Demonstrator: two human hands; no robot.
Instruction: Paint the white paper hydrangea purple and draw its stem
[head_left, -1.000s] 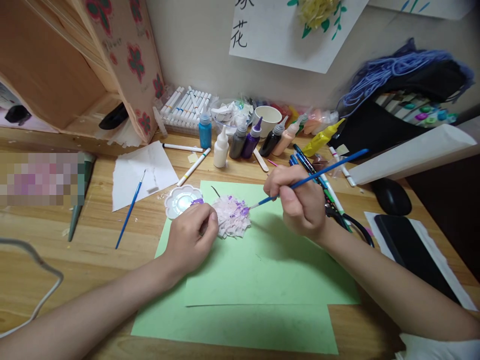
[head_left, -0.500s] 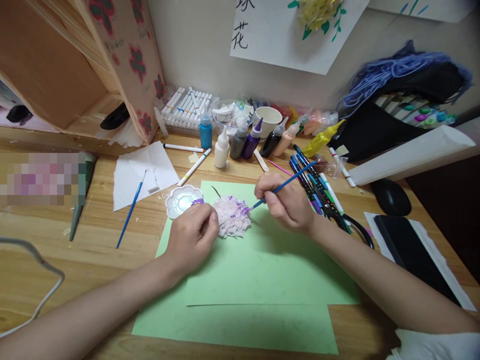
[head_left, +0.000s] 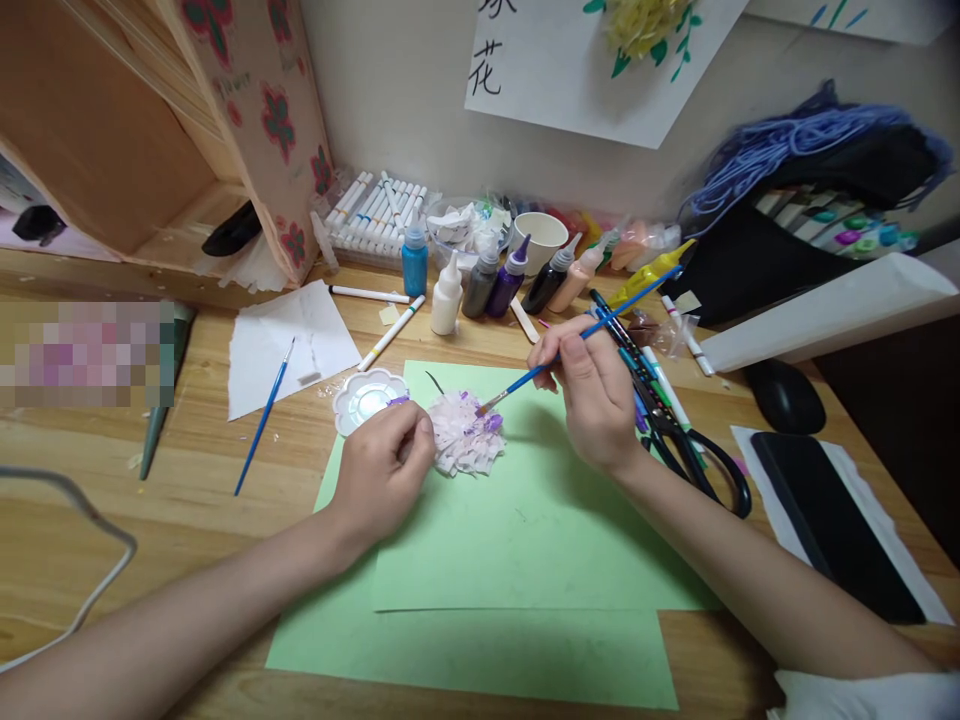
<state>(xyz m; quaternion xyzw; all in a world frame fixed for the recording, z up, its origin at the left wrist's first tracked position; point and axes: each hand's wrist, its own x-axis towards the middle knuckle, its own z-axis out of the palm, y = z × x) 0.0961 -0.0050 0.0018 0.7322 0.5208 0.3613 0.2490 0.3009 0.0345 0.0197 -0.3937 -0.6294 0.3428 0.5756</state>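
Observation:
A pale pink ruffled paper flower with purple paint dabs lies on green paper. My right hand pinches a blue-handled paintbrush, its bristles touching the purple patch of the flower. The handle leans up and to the right. Curled closed, my left hand rests against the flower's left edge; whatever its fingers may hold is hidden. Just behind it is a white scalloped paint palette with purple paint, partly covered by the hand.
Paint bottles line the back, near a paper cup and boxed markers. Another paintbrush lies left, partly on torn white paper. Scissors and pens lie right, with a black phone and mouse beyond.
The brush tip has moved left and slightly up across the flower, from its right edge inward. My right hand has shifted slightly right and turned. My left hand stays in place.

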